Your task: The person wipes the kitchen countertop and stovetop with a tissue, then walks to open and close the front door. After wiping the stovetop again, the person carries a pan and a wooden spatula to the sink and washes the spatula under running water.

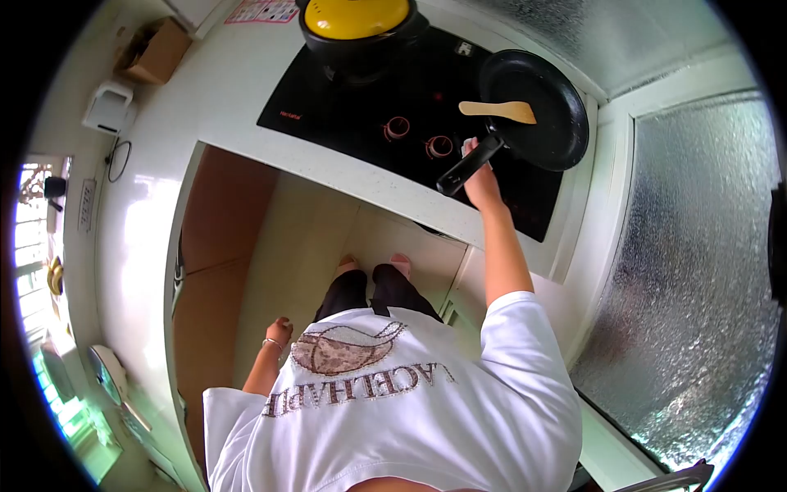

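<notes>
Our right hand reaches under the straight handle of a round black frying pan, seemingly pinching a white cloth; our left hand hangs, loosely curled.

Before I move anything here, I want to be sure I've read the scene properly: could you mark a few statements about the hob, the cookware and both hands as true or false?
1. The right hand is at the handle of the frying pan. True.
2. The left hand touches the hob. False: it is down by the body, away from the hob.
3. The spatula's wide end is over the frying pan. True.
4. The pot has a red lid. False: the lid is yellow.
5. In this view, the frying pan is to the right of the pot. True.
</notes>
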`<act>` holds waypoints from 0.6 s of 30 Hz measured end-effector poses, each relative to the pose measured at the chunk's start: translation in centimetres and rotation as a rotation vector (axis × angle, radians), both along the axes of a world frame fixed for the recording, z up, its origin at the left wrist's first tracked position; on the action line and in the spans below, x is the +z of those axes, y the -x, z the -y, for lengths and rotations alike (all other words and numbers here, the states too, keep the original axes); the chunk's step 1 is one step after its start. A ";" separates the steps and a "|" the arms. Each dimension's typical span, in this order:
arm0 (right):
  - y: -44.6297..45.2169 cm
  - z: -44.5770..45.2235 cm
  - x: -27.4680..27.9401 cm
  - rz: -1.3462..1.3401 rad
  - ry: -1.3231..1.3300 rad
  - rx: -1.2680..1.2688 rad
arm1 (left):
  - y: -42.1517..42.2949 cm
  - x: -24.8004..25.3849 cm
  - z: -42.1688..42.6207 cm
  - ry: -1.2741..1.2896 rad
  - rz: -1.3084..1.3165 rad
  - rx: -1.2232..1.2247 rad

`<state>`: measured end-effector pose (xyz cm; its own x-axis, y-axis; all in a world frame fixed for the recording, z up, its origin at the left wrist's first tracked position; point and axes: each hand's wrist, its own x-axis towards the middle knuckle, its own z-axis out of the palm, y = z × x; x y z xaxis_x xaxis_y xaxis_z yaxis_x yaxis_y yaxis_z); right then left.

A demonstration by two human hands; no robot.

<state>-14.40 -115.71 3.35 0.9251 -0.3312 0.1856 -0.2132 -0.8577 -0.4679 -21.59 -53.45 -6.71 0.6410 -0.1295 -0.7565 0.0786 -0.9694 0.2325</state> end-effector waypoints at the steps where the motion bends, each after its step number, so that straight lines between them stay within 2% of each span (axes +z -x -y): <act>1: -0.2 0.2 0.7 0.049 0.196 0.020 | 0.0 0.1 0.0 0.032 -0.019 0.105; 3: 0.6 -0.6 4.1 -0.086 0.157 -0.043 | -0.3 -0.4 0.3 0.105 -0.045 0.311; 5: 0.6 -1.0 3.1 -0.016 0.186 -0.073 | 0.5 -1.5 0.4 0.144 -0.007 0.298; 7: 0.0 -0.7 0.8 0.055 0.213 -0.099 | 0.4 0.2 1.9 0.137 0.015 0.276; 9: -2.1 -0.2 -1.2 0.411 -0.615 -0.273 | 1.2 0.5 2.4 0.134 0.024 0.290; 11: -3.5 0.1 -2.0 0.504 -0.591 -0.189 | 1.8 0.1 2.2 0.185 0.005 0.370; 12: -4.2 0.2 -1.9 0.422 -0.460 -0.195 | 1.4 3.0 3.8 0.124 0.049 0.260; 13: -4.9 0.4 -1.8 0.339 -0.329 -0.199 | 1.8 2.7 3.6 0.123 0.047 0.266; 14: -5.7 0.7 -2.0 0.378 -0.279 -0.099 | 2.5 2.0 2.9 0.115 0.039 0.225; 18: -7.6 2.0 -2.4 0.261 -0.238 0.085 | 4.2 0.9 1.0 0.085 0.078 0.118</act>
<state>-6.85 -117.72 0.94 0.8829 -0.3171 0.3463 0.0078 -0.7275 -0.6861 -25.84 -54.47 -5.84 0.7119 -0.1112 -0.6934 0.1697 -0.9309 0.3234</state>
